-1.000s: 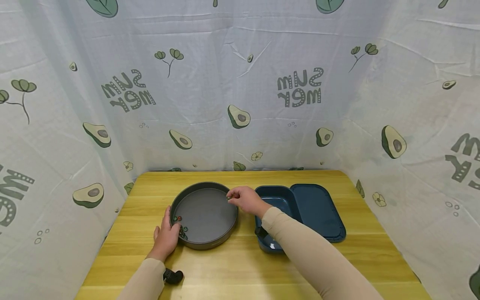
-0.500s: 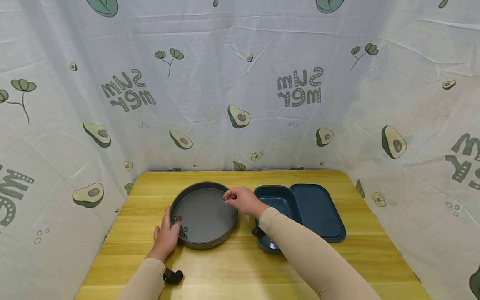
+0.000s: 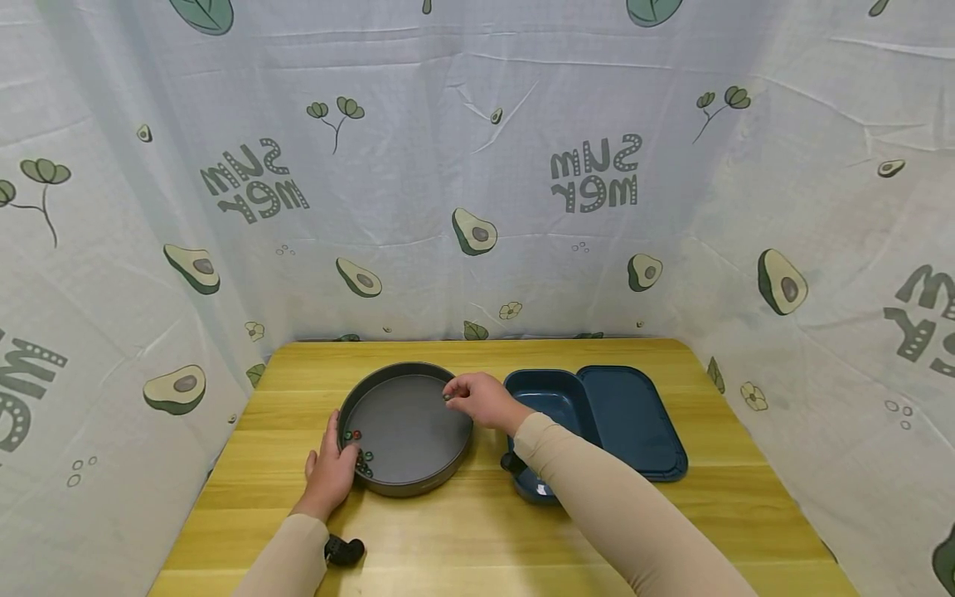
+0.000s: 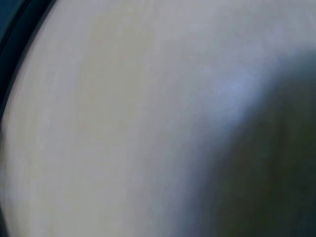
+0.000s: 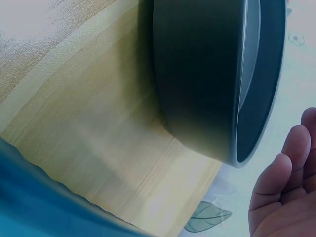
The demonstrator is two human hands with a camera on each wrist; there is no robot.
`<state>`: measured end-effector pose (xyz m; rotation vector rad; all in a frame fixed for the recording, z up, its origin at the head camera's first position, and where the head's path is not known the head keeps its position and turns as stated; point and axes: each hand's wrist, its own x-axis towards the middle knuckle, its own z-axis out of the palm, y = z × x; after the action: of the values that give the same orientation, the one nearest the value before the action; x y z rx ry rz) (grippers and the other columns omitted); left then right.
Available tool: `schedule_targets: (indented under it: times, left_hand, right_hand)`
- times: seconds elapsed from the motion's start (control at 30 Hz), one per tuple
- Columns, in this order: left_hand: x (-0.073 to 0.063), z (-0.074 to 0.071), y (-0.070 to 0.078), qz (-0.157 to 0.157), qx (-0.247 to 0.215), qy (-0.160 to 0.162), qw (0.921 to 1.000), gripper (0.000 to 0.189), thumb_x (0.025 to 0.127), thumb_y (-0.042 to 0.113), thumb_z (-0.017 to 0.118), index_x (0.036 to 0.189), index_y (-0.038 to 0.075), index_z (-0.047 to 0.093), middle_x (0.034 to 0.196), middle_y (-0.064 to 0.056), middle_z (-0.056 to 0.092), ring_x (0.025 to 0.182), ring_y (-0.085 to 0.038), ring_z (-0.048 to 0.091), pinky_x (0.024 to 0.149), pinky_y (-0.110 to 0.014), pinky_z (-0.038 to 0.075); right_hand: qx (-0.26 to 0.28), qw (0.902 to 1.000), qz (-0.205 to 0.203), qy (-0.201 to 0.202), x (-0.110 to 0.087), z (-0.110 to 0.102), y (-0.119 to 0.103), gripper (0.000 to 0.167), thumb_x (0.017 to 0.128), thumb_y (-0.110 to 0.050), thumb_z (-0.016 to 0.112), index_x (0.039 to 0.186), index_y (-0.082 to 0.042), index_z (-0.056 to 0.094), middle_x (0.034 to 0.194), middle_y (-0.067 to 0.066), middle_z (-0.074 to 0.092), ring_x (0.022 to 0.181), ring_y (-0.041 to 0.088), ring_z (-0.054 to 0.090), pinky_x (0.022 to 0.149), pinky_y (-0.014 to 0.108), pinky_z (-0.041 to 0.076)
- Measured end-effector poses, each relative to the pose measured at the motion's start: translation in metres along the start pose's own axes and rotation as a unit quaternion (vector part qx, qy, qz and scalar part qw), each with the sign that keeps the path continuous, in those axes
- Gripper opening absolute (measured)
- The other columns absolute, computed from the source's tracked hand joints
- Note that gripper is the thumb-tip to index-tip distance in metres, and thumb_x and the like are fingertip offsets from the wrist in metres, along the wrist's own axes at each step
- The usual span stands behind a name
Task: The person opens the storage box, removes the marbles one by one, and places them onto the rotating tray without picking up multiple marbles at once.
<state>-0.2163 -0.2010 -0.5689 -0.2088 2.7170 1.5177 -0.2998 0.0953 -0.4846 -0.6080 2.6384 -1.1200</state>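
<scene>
A round dark grey pan (image 3: 410, 414) lies on the table, with several small green and red marbles (image 3: 363, 462) inside by its left wall. My left hand (image 3: 332, 473) grips the pan's left side, thumb over the rim and fingers along the outer wall. Above the right rim, my right hand (image 3: 485, 400) pinches a small dark marble (image 3: 447, 396) between thumb and forefinger. In the right wrist view, the curled fingers of my right hand (image 5: 291, 182) show beside the pan's rim (image 5: 239, 98); the marble is out of sight there. The left wrist view is mostly blurred.
A blue rectangular box (image 3: 548, 398) stands right of the pan, partly under my right forearm. Its flat blue lid (image 3: 634, 423) lies against its right side. The wooden table (image 3: 440, 547) ends at a printed curtain (image 3: 418, 274) behind.
My right hand has shifted slightly left over the pan's rim, still pinching the marble. The left hand and the pan have stayed in place.
</scene>
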Motion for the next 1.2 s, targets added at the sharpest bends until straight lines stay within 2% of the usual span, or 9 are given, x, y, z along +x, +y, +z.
schedule_targets:
  times: [0.27, 0.5, 0.67, 0.97, 1.2]
  left_hand:
    - [0.0008, -0.0003, 0.0003, 0.004, 0.0, 0.002, 1.0, 0.075, 0.107, 0.021, 0.04, 0.17, 0.008, 0.002, 0.174, -0.028, 0.012, 0.158, -0.053, 0.016, 0.124, -0.072, -0.012]
    - [0.0015, -0.0016, -0.0017, -0.012, 0.005, -0.015, 0.9998, 0.074, 0.109, 0.022, 0.038, 0.171, 0.014, -0.003, 0.177, -0.022, 0.007, 0.161, -0.047, 0.012, 0.126, -0.067, -0.016]
    - [0.0009, -0.0025, -0.0013, -0.014, 0.006, -0.019, 0.9997, 0.075, 0.11, 0.022, 0.037, 0.171, 0.014, -0.005, 0.177, -0.022, 0.005, 0.162, -0.048, 0.011, 0.126, -0.069, -0.016]
    - [0.0001, -0.0025, -0.0004, -0.014, 0.005, -0.023, 0.9996, 0.074, 0.11, 0.022, 0.037, 0.171, 0.015, -0.006, 0.177, -0.023, 0.004, 0.161, -0.049, 0.011, 0.125, -0.069, -0.016]
    - [0.0, -0.0025, 0.0005, -0.018, 0.006, -0.022, 0.9996, 0.075, 0.11, 0.022, 0.037, 0.171, 0.016, -0.006, 0.177, -0.022, 0.004, 0.161, -0.049, 0.012, 0.126, -0.069, -0.016]
  right_hand:
    - [0.006, 0.9999, -0.007, -0.004, -0.0001, -0.0001, 0.0004, 0.017, 0.1, -0.015, 0.072, 0.114, -0.008, 0.077, 0.087, 0.0, 0.069, 0.076, 0.012, 0.057, 0.069, 0.026, 0.051]
    - [0.011, 0.9999, 0.001, -0.01, -0.0003, 0.0003, -0.0001, 0.016, 0.099, -0.015, 0.073, 0.113, -0.009, 0.078, 0.092, -0.001, 0.071, 0.081, 0.012, 0.06, 0.073, 0.027, 0.053]
    - [0.015, 0.9998, 0.004, -0.01, -0.0009, -0.0005, -0.0012, 0.014, 0.098, -0.015, 0.074, 0.112, -0.012, 0.078, 0.093, -0.001, 0.072, 0.082, 0.012, 0.06, 0.074, 0.027, 0.053]
    - [0.019, 0.9997, -0.001, -0.018, -0.0023, -0.0031, 0.0001, 0.025, 0.1, -0.016, 0.072, 0.122, -0.004, 0.076, 0.095, -0.001, 0.071, 0.084, 0.012, 0.06, 0.075, 0.028, 0.053]
    - [0.019, 0.9997, -0.001, -0.016, -0.0044, -0.0056, 0.0005, 0.026, 0.1, -0.017, 0.072, 0.122, -0.005, 0.076, 0.097, -0.001, 0.072, 0.084, 0.012, 0.061, 0.076, 0.029, 0.054]
